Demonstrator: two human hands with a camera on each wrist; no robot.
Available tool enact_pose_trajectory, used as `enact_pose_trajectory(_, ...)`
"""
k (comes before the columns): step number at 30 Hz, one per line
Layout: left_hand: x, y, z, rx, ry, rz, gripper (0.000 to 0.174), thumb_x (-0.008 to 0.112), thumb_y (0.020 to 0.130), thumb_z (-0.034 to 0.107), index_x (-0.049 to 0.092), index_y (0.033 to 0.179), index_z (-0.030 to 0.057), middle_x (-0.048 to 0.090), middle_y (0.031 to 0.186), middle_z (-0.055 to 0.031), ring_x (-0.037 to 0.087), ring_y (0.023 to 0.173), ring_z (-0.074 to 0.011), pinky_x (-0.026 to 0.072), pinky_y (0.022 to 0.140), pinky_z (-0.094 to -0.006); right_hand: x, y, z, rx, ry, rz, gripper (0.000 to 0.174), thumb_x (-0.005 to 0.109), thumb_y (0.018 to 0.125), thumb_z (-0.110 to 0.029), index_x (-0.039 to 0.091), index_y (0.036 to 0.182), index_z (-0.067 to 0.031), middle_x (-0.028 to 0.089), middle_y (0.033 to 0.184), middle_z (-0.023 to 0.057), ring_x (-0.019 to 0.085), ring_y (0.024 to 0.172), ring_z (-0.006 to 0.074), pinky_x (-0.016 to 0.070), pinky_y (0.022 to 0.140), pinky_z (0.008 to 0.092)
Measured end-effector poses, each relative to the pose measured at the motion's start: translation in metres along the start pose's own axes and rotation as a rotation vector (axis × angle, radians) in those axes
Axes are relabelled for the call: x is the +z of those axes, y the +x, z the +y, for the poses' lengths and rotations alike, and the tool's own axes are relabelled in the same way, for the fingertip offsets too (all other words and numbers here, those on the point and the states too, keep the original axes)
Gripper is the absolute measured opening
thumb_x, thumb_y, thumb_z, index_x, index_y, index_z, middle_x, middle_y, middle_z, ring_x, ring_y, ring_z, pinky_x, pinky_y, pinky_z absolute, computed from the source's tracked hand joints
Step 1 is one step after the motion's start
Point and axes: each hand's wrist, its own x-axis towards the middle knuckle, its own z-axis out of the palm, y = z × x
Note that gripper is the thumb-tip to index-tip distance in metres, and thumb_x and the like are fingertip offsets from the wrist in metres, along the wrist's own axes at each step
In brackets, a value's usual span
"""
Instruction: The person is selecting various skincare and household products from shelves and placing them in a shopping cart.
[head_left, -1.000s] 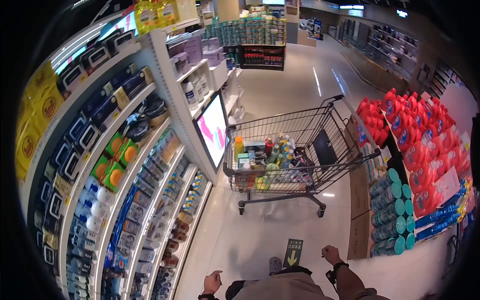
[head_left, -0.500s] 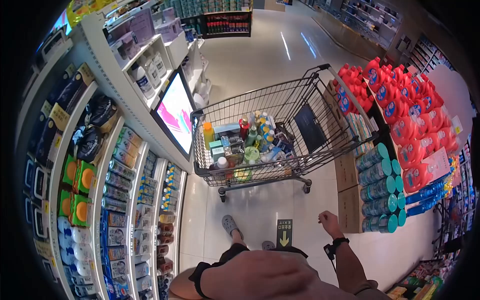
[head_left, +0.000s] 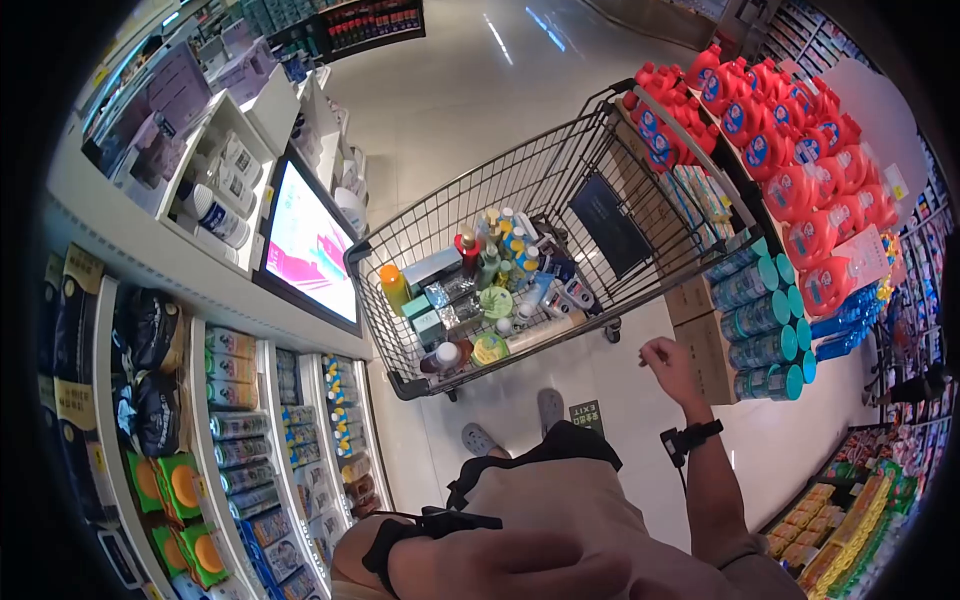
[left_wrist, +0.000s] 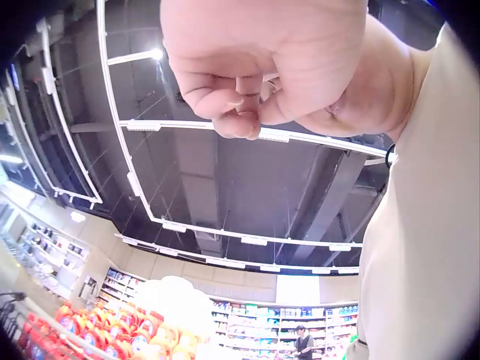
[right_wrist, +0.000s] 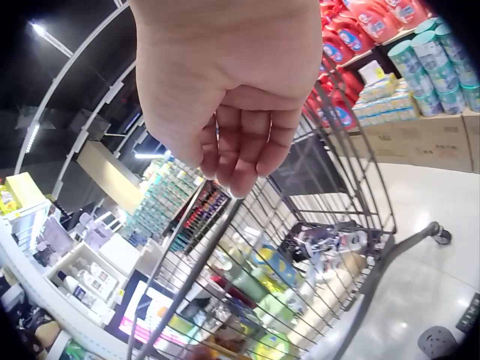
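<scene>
A wire shopping cart (head_left: 608, 225) stands in front of the person, with several bottles and boxes in its basket. Among them are a yellow bottle with an orange cap (head_left: 394, 287), a red bottle (head_left: 468, 252) and a teal box (head_left: 425, 322). The right hand (head_left: 672, 370) is out in front of the body, apart from the cart, its fingers loosely bent and holding nothing. Close to the head camera, the left hand (head_left: 545, 568) is blurred before the chest. In the left wrist view, this hand (left_wrist: 262, 64) has loosely curled fingers with nothing held.
At left stand shelves of packaged goods and a lit screen (head_left: 308, 245). On the right, red detergent bottles (head_left: 800, 190) and teal-lidded canisters (head_left: 760, 330) sit on cardboard boxes (head_left: 700, 340). A floor exit sign (head_left: 587, 415) lies near the feet. Farther off is a person (left_wrist: 304, 343).
The left hand has risen from beside the body to before the chest. The view has turned down and the person has stepped closer to the cart. The right hand stays loose in front.
</scene>
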Motion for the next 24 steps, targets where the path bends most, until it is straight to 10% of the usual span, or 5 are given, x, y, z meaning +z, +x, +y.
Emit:
enact_pose_trajectory(14,0.015,0.028,-0.11,-0.389,-0.026,-0.327,0.058,0.049,0.095,0.016,0.032,0.146,0.0392,0.066,0.093,0.0016,0.06,0.079,-0.0205,0.046,0.064,-0.0301,0.015,0.288,-0.018,-0.035,-0.281,-0.445,0.022,0.064,0.086,-0.022,0.067,0.092,-0.0007,0.068,0.074,0.0068,0.064,0.067,0.0125,0.0502,0.061,0.0272)
enact_pose_trajectory(16,0.02,0.014,-0.124,-0.709,0.058,-0.372,0.006,0.063,0.076,0.008,0.069,0.075,0.0064,0.063,0.067,-0.0037,0.058,0.049,-0.0167,0.0454,0.045,-0.0261,0.025,0.323,0.009,0.038,-0.33,-0.568,0.024,0.065,0.085,-0.025,0.067,0.092,-0.0015,0.068,0.075,0.0071,0.065,0.067,0.0139,0.0509,0.061,0.0285)
enact_pose_trajectory(20,0.039,-0.027,-0.168,-1.081,0.479,-0.544,0.023,0.059,0.076,-0.003,0.07,0.094,0.0054,0.059,0.062,-0.0067,0.057,0.051,-0.0175,0.0406,0.046,-0.0286,0.049,0.374,0.074,0.398,-0.457,-0.66,0.03,0.066,0.081,-0.032,0.07,0.091,-0.0041,0.07,0.082,0.0121,0.068,0.075,0.0221,0.0533,0.072,0.0357)
enact_pose_trajectory(24,0.028,-0.134,-0.145,-1.51,0.636,-0.358,0.026,0.059,0.08,-0.004,0.069,0.103,0.0021,0.051,0.059,-0.0074,0.047,0.047,-0.0167,0.0358,0.046,-0.0298,0.072,0.381,0.127,0.373,-0.606,-0.702,0.031,0.065,0.077,-0.027,0.071,0.096,-0.0027,0.069,0.095,0.0187,0.067,0.091,0.0308,0.0527,0.08,0.0387)
